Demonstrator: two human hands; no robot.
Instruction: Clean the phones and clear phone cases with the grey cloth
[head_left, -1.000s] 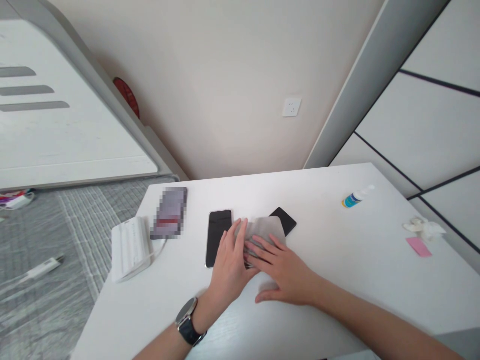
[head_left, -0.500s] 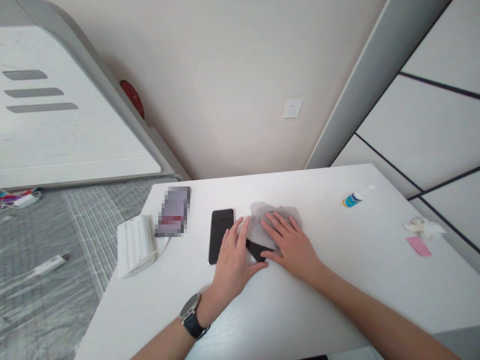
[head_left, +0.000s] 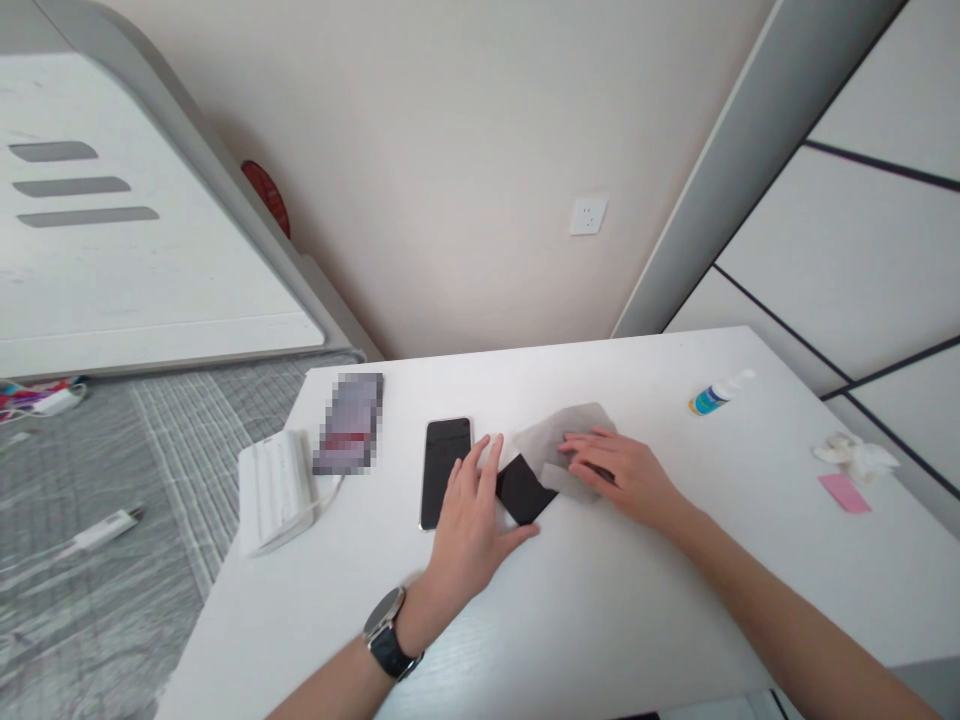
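Note:
Fingers stretched and thumb apart, my left hand point(head_left: 471, 520) lies on the table between a phone point(head_left: 442, 470) and a flat black thing with straight edges point(head_left: 523, 488). It covers part of the phone's lower right side and borders the black thing. My right hand point(head_left: 626, 478) has its fingers drawn together on a thin grey cloth point(head_left: 577, 425), gripping it. The cloth is crumpled and overlaps the black thing's right side, so its full shape is hidden. A small dark patch shows under the right fingers; I cannot tell what it is.
On the white table point(head_left: 600, 620), a white power strip point(head_left: 274, 490) and a pixelated item point(head_left: 349, 423) lie left. A small bottle point(head_left: 720, 392) lies tilted at right, with crumpled tissue point(head_left: 862, 458) and a pink slip point(head_left: 844, 493) beyond. The wall point(head_left: 450, 200) rises behind.
My right hand has moved right, its fingers going from spread flat to bunched. The cloth has shifted right with it, uncovering more of the black thing. The left hand stays in place.

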